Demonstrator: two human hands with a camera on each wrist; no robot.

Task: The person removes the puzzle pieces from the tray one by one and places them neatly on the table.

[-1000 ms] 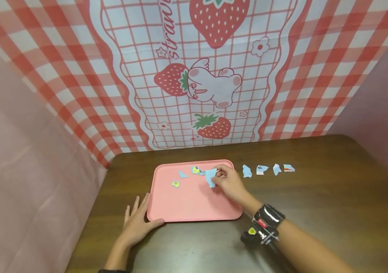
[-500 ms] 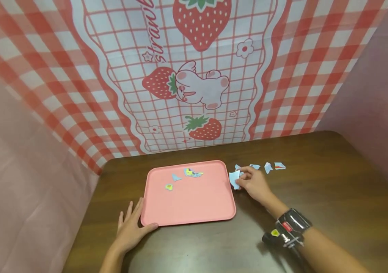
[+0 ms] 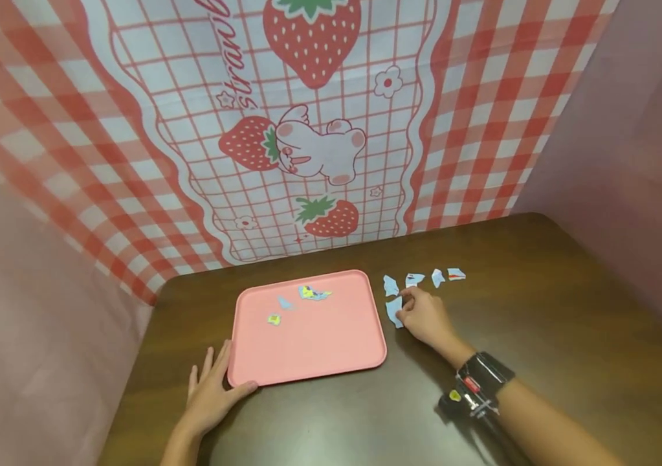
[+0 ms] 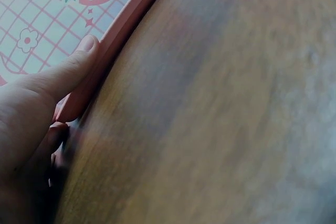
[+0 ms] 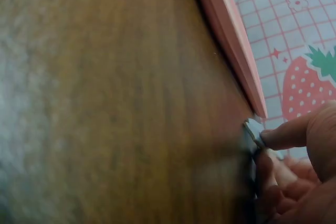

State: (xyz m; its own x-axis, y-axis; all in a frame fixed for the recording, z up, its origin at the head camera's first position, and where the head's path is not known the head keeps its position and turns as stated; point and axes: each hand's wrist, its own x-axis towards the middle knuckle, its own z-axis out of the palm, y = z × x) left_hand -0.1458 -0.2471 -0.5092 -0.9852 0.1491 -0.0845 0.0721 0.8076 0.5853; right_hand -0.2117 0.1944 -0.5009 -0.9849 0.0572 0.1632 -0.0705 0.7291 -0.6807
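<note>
Between thumb and fingers, my right hand (image 3: 428, 320) pinches a light blue torn paper piece (image 3: 393, 312), just right of the pink tray (image 3: 321, 343). In the right wrist view, the thumb presses on the edge of that paper piece (image 5: 254, 131). My left hand (image 3: 209, 396) rests at the tray's near left corner with its fingers spread; the left wrist view has the thumb (image 4: 79, 66) along the tray's edge. On the tray lie a yellow-and-blue piece (image 3: 312, 294), a small blue piece (image 3: 285, 303) and a small yellow piece (image 3: 274, 320).
A row of paper pieces lies on the brown table (image 3: 540, 336) beyond my right hand: a blue one (image 3: 390, 285), a partly covered one (image 3: 415, 279), a pale one (image 3: 437, 278) and one with a red stripe (image 3: 456, 274). A strawberry-print cloth (image 3: 319, 142) hangs behind.
My right hand has carried the blue paper piece from over the tray to the table on the tray's right. My left hand stays at the tray corner. The head view has shifted.
</note>
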